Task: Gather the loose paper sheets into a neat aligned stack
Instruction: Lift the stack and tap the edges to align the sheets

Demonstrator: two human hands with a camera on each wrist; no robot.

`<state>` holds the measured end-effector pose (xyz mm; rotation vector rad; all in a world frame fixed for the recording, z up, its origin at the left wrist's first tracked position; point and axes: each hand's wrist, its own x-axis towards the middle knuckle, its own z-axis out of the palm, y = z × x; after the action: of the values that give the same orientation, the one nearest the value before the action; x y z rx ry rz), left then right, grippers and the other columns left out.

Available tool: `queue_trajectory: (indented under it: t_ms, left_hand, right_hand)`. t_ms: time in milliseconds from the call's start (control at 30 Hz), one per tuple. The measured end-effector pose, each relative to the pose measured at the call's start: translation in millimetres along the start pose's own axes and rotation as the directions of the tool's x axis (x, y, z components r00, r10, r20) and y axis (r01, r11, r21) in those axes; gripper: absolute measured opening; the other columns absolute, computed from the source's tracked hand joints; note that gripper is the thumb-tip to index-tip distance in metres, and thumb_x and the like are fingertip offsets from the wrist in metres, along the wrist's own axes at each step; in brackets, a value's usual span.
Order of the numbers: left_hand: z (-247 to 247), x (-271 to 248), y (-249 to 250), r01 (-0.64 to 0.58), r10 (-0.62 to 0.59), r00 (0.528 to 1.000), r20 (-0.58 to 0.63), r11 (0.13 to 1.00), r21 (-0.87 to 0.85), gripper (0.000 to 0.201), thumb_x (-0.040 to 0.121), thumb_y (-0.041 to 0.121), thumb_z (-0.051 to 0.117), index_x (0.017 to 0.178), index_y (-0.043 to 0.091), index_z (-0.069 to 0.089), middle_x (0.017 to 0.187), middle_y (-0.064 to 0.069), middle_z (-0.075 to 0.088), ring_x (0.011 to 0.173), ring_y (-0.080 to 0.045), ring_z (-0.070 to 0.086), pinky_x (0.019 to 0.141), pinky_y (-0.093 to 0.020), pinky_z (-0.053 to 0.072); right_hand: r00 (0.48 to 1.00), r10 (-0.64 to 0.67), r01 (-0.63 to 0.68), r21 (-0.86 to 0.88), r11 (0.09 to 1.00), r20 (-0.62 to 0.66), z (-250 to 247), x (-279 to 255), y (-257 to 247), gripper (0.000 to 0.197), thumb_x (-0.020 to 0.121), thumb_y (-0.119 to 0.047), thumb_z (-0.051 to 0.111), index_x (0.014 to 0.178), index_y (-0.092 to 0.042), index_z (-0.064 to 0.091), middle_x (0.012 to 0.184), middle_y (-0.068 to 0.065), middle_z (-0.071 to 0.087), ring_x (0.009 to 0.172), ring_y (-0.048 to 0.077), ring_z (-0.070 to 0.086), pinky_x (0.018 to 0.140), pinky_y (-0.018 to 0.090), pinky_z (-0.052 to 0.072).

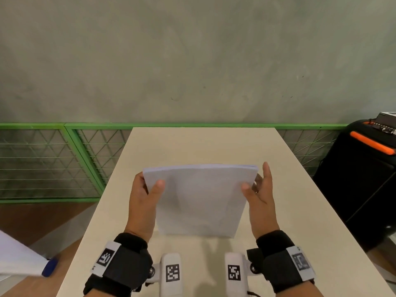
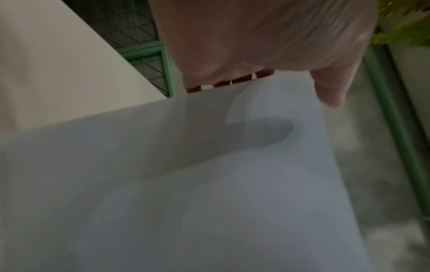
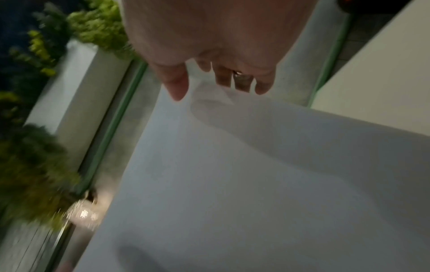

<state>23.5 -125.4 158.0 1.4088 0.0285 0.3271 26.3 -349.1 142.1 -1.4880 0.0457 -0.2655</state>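
Squaring-up step: both hands hold the paper stack point(image 1: 199, 198) upright at table point(image 1: 203, 146) centre, left hand point(image 1: 145, 202) gripping at 9 o'clock, right hand point(image 1: 260, 196) apparently pinching at 3. Next: tap the bottom edge level.

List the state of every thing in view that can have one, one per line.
paper stack: gathered, held on edge, bottom edge on or just above the table, top edges roughly aligned.
left hand: grips the stack's left edge, thumb in front.
right hand: holds the stack's right edge, thumb in front, fingers behind.
table: bare beyond the stack.
black case: upright beside the table, appears closed.
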Motion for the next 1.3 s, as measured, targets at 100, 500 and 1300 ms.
queue_trajectory:
  t_ms: [100, 500, 1300]
  left_hand:
    - [-6, -4, -17, 0.061, -0.06, 0.997, 0.046, 0.998, -0.011, 0.051, 0.053, 0.039, 0.066, 0.1, 0.027, 0.051, 0.1, 0.004, 0.062, 0.079, 0.007, 0.064, 0.066, -0.011, 0.051]
    - [-6, 7, -30, 0.193, -0.201, 0.978, 0.054, 0.973, 0.128, 0.041, 0.062, 0.029, 0.067, 0.102, 0.027, 0.06, 0.103, 0.0, 0.068, 0.096, -0.022, 0.064, 0.075, -0.029, 0.05]
    - [10, 11, 16, 0.017, -0.017, 1.0, -0.002, 0.992, 0.121, 0.008, 0.082, 0.03, 0.058, 0.085, 0.029, 0.051, 0.087, 0.003, 0.056, 0.078, -0.016, 0.052, 0.067, -0.027, 0.043]
  right_hand:
    - [0.991, 0.07, -0.071, 0.01, 0.997, 0.118, -3, 1, 3, 0.057, 0.085, 0.003, 0.049, 0.135, -0.02, 0.04, 0.119, -0.001, 0.057, 0.1, 0.008, 0.058, 0.072, 0.012, 0.05]
    - [0.977, 0.21, -0.207, -0.102, 0.973, 0.019, 11, 9, 10, 0.031, 0.078, -0.015, 0.056, 0.108, -0.022, 0.056, 0.108, 0.007, 0.064, 0.103, 0.029, 0.06, 0.091, 0.044, 0.049]
    - [0.999, -0.053, 0.054, -0.063, 0.997, 0.01, 10, 12, -27, 0.015, 0.073, -0.024, 0.056, 0.086, -0.03, 0.056, 0.089, -0.003, 0.059, 0.077, 0.015, 0.055, 0.066, 0.027, 0.045]
